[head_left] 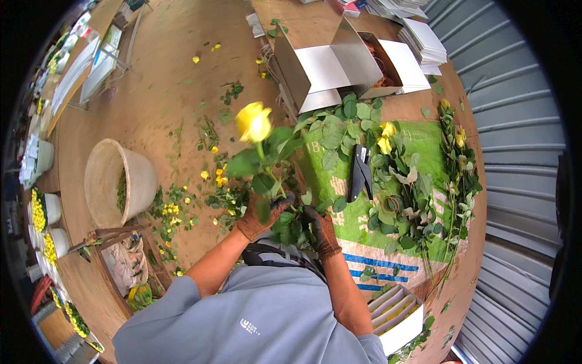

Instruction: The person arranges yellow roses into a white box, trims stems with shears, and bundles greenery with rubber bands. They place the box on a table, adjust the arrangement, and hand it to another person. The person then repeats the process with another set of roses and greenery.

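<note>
Yellow rose [254, 122] held up left of desk [303, 27], L hand [265, 215] gripping stem [260, 150]. R hand [320, 230] by low leaves [287, 232], can't tell if closed. Hard tug may snap stem; bump w/ desk might bruise petals [255, 128].

We hold our forearms [219, 259] forward, bare, left hand [264, 216] and right hand [321, 232] gloved, close together, left fingers [284, 201] curled.
</note>
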`<act>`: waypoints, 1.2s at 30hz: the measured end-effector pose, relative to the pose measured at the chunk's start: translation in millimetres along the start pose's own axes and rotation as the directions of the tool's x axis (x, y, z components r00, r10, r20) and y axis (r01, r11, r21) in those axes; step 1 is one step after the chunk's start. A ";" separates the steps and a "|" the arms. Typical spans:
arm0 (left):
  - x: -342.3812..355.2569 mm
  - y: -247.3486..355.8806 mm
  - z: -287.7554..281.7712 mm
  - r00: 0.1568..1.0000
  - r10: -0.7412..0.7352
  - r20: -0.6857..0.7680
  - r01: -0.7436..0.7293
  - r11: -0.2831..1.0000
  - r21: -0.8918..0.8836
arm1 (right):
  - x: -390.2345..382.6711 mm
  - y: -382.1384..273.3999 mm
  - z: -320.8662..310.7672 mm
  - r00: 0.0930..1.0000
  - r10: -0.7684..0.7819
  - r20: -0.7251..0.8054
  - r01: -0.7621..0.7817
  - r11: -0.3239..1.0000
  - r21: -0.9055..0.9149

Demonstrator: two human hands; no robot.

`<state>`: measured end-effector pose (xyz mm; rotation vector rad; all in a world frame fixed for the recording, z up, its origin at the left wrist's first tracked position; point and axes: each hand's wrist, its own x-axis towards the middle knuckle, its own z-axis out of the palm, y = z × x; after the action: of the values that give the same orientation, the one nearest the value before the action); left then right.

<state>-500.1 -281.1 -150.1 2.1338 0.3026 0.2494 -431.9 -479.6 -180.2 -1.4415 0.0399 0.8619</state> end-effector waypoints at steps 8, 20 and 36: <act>-2.3 -6.9 -15.3 0.973 -0.087 0.215 0.122 0.980 -0.157 | 14.0 13.1 9.2 0.947 -0.281 -0.154 0.158 0.827 -0.539; 51.4 33.5 -64.7 0.952 0.111 0.285 0.137 0.679 -0.721 | -50.7 19.7 -10.6 0.987 0.053 -0.149 -0.144 0.691 -0.708; 10.6 78.8 -16.8 0.995 -0.064 0.082 0.103 0.723 -0.683 | -246.3 -3.0 -78.8 0.984 -0.146 -0.104 -0.037 0.402 -0.915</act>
<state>-485.5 -306.7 -74.3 1.3740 0.2252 0.2088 -568.0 -667.6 -66.1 -2.5719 -0.4388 0.6988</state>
